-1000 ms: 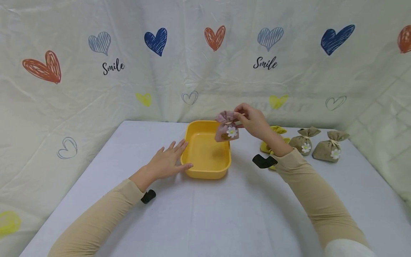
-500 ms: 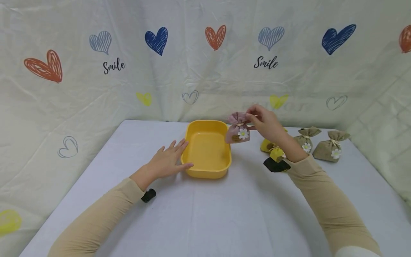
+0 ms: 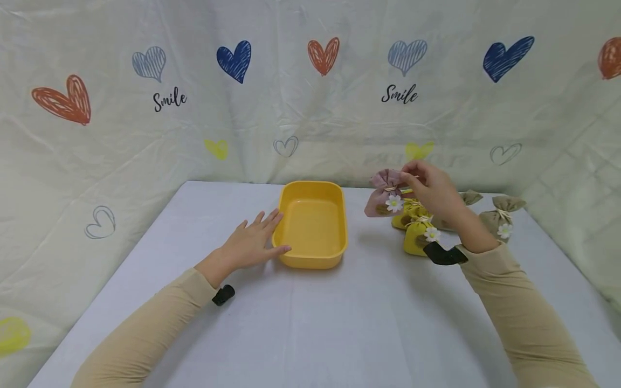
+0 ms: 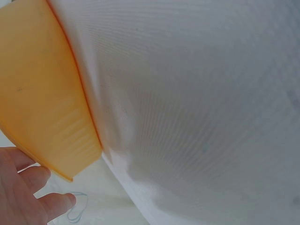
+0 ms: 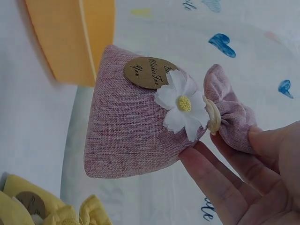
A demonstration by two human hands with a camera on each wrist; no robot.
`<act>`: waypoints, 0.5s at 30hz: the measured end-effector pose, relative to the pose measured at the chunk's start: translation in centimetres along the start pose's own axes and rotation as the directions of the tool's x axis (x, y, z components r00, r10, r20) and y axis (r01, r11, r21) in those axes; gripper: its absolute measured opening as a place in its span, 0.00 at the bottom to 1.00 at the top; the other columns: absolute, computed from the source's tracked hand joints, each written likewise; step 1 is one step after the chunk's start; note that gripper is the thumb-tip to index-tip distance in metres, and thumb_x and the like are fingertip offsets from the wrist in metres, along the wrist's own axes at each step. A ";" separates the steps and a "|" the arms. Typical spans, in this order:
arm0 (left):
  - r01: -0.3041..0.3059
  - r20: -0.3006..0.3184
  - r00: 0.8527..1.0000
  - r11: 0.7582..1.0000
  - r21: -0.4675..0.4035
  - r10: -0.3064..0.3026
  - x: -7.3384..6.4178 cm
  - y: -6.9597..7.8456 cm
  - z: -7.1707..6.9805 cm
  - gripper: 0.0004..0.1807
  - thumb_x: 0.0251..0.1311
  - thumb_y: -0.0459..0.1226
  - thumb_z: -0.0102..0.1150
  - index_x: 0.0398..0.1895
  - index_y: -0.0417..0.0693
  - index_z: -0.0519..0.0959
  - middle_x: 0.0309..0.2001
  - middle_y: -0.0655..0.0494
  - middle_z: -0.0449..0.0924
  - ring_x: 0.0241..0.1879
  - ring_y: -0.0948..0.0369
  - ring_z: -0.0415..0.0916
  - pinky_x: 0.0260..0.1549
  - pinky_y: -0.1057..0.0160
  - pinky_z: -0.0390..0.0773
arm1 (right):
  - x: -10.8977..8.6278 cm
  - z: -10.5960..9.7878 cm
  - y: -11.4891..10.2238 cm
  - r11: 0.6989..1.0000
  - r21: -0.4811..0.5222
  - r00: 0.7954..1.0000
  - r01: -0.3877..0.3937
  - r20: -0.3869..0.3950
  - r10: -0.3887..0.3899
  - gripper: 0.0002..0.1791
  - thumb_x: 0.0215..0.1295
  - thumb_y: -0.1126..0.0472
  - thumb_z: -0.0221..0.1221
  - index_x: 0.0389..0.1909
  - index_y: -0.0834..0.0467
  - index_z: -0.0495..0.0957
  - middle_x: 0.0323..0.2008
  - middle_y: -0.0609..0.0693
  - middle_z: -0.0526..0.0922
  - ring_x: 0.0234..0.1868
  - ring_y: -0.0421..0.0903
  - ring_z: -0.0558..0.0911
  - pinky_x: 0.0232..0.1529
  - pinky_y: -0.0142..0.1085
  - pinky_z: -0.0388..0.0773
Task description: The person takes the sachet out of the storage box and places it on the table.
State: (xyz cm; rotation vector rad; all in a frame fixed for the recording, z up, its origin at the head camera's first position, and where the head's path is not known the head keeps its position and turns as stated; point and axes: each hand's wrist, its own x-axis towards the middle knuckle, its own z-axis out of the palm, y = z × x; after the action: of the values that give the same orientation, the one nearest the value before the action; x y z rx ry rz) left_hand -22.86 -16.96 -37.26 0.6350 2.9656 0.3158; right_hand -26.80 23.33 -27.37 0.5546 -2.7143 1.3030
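My right hand (image 3: 433, 188) pinches the gathered top of a pink cloth sachet (image 5: 136, 117) and holds it up to the right of the yellow tub. The sachet carries a white fabric flower (image 5: 184, 103), a round brown tag (image 5: 149, 73) with lettering and a cream tie. My left hand (image 3: 252, 240) lies with fingers spread along the left rim of the yellow plastic tub (image 3: 310, 262); in the left wrist view its fingertips (image 4: 37, 178) are at the tub's edge. The inside of the tub shows a bare floor. Yellow sachets (image 3: 416, 237) stand just below and beside the pink one.
Two brown-grey sachets stand at the right of the table, one (image 3: 496, 220) near the right edge and one (image 3: 470, 198) mostly behind my right hand. A white cloth covers the table (image 3: 310, 323). A curtain (image 3: 271, 118) printed with hearts hangs behind it.
My right hand has carried the pink sachet rightward, from over the tub's right rim to beside the yellow sachets. My left hand has stayed on the tub's rim.
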 end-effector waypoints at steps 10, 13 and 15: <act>0.002 0.004 1.000 1.000 -0.002 -0.002 -0.1 0.0 0.0 0.53 0.68 0.69 0.46 0.84 0.49 0.45 0.83 0.54 0.41 0.80 0.43 0.41 0.70 0.30 0.48 | -1.7 -2.1 1.7 0.995 -0.089 0.998 -0.034 -0.063 0.028 0.17 0.83 0.58 0.45 0.59 0.69 0.67 0.52 0.65 0.77 0.54 0.64 0.80 0.43 0.32 0.84; 0.002 0.003 1.000 1.000 -0.006 -0.002 0.0 0.0 0.0 0.53 0.68 0.69 0.46 0.84 0.48 0.45 0.83 0.54 0.40 0.80 0.43 0.41 0.70 0.30 0.47 | -2.4 -2.6 2.3 0.996 -0.082 0.996 -0.029 -0.083 0.023 0.16 0.83 0.59 0.46 0.58 0.69 0.68 0.51 0.66 0.78 0.49 0.48 0.84 0.41 0.30 0.84; 0.002 0.004 1.000 1.000 -0.010 -0.002 0.0 0.0 0.0 0.53 0.68 0.69 0.46 0.84 0.49 0.45 0.83 0.54 0.40 0.80 0.43 0.40 0.70 0.30 0.47 | -2.8 -3.1 2.7 0.997 -0.074 0.996 -0.013 -0.090 0.006 0.16 0.83 0.60 0.46 0.57 0.70 0.68 0.51 0.67 0.78 0.44 0.36 0.83 0.39 0.27 0.83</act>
State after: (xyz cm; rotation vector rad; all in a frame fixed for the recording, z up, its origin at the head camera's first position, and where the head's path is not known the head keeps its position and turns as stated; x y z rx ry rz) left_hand -22.83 -16.98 -37.25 0.6309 2.9591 0.3289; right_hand -25.39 28.04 -28.04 0.4650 -2.6826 1.1922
